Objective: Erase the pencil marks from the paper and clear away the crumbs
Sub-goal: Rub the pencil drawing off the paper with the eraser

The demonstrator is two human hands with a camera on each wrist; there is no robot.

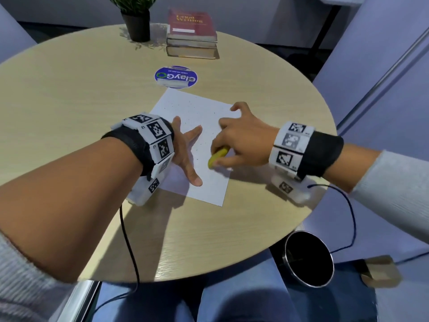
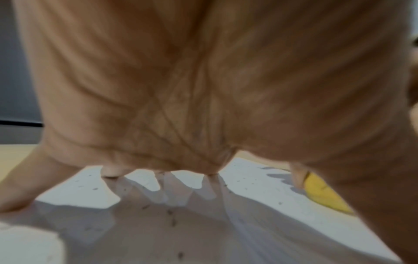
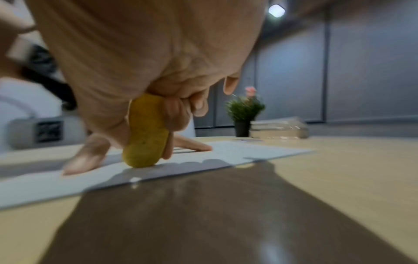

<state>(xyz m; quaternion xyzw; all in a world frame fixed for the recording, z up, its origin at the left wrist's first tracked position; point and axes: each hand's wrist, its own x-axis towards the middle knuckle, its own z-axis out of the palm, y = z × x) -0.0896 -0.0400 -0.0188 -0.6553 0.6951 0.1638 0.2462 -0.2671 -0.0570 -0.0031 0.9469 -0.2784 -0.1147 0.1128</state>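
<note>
A white sheet of paper [image 1: 204, 112] lies in the middle of the round wooden table [image 1: 69, 89], sprinkled with small dark crumbs [image 1: 185, 105]. My left hand [image 1: 185, 156] lies flat on the sheet's left side, fingers spread and pressing it down. My right hand [image 1: 232, 145] pinches a yellow eraser [image 1: 218, 156] between thumb and fingers, its lower end touching the paper. In the right wrist view the eraser [image 3: 144, 135] stands almost upright on the paper [image 3: 248, 151]. The left wrist view shows my spread fingers [image 2: 20, 192] on the paper [image 2: 79, 192] and the eraser [image 2: 323, 194] at right.
A round blue container lid [image 1: 176, 76] lies just beyond the paper. A stack of books [image 1: 191, 33] and a potted plant [image 1: 137, 22] stand at the table's far edge. A black bin [image 1: 308, 257] stands on the floor at the near right. Cables trail from both wristbands.
</note>
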